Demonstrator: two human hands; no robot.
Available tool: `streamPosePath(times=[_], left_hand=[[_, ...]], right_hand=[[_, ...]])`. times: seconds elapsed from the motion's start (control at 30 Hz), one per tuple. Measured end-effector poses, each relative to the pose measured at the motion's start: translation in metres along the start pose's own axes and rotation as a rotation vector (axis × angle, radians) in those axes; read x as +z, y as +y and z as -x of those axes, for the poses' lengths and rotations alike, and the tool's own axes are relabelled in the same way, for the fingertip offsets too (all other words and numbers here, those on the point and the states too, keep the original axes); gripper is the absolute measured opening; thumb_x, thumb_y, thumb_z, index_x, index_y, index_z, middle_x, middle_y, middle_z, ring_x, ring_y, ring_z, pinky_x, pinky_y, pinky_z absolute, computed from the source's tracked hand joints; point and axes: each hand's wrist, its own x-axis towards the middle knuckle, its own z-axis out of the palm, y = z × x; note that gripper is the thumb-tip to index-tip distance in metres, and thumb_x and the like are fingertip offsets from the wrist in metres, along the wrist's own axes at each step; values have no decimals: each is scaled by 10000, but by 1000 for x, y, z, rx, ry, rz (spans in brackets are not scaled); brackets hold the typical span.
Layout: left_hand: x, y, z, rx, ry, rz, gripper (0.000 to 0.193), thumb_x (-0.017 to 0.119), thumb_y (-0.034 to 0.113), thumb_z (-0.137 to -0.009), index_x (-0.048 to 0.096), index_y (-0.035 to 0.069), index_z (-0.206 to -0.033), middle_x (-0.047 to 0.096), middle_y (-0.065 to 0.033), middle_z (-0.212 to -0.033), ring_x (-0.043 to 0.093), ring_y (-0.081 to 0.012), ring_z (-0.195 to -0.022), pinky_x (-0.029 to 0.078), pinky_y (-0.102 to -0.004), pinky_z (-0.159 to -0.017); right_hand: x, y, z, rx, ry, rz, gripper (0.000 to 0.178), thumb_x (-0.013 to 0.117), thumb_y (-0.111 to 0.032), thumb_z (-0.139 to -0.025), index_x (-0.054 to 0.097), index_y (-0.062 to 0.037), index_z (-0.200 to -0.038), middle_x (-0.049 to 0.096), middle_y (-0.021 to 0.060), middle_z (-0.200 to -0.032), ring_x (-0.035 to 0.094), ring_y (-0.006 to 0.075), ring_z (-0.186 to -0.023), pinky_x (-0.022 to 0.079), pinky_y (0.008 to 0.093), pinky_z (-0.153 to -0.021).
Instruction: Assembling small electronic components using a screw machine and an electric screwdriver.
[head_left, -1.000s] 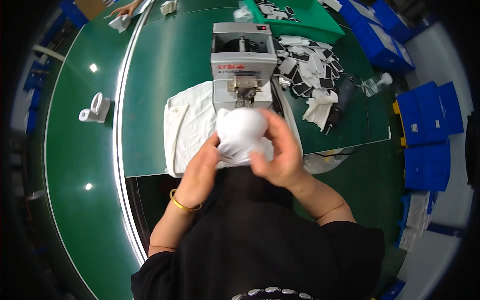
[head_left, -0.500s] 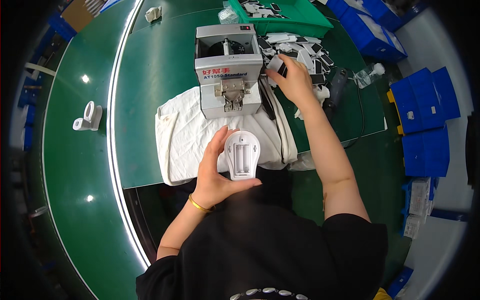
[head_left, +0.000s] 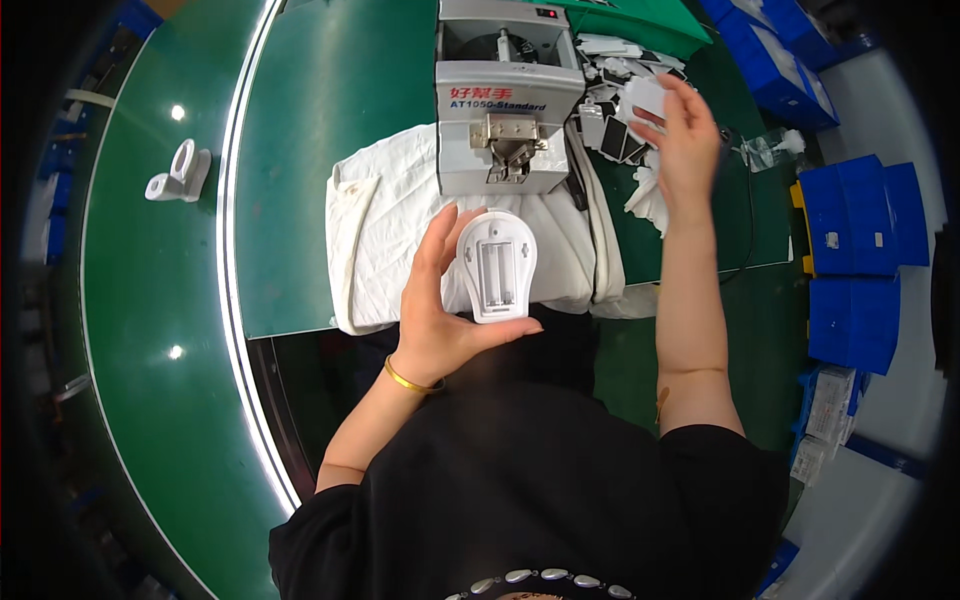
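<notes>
My left hand grips a white plastic housing by its edges, thumb below and fingers along the left side. The housing has a rounded top, and its battery compartment faces up, uncovered, with no batteries in it. Out to the right, my right hand pinches a small flat white plastic piece, possibly a battery cover. It is held over a heap of white plastic pieces, several bearing black pads. Whether the piece has a pad on its underside is hidden.
A grey benchtop machine with a metal head stands ahead on white cloth. Behind the heap is a green bin. A clear bottle lies at right near blue bins. A white two-ringed part sits left, past a bright light strip.
My right hand has drawn back from the heap, bringing the flat white piece into plainer sight. The whole view has shifted, while my left hand keeps its hold on the housing.
</notes>
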Motion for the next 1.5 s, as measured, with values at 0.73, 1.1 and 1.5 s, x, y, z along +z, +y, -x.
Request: streamPosePath(times=[0.73, 1.1, 1.5], left_hand=[[2, -6, -7, 217, 29, -240, 1116, 952, 334, -528, 385, 12, -1434, 580, -173, -1326, 584, -338, -1164, 474, -413, -975], [-3, 14, -9, -115, 19, 243, 983, 834, 189, -768, 211, 33, -1513, 466, -222, -1422, 503, -304, -1290, 397, -412, -1082], [-7, 27, -16, -446, -38, 348, 822, 727, 51, -851, 215, 32, -1493, 475, -225, -1380, 507, -283, -1279, 433, -399, -1047]], right_hand=[[34, -51, 134, -245, -755, 446, 242, 703, 0, -871, 673, 9, -1111, 674, 66, -1018, 630, 96, -892, 518, 237, -754], [35, -24, 149, 344, -701, -82, 635, 626, -51, -928, 311, 78, -1464, 540, 171, -1314, 541, 199, -1200, 438, 327, -1020], [33, -22, 147, 351, -681, -106, 568, 644, -63, -924, 393, 78, -1414, 576, 164, -1261, 573, 187, -1145, 467, 313, -976]])
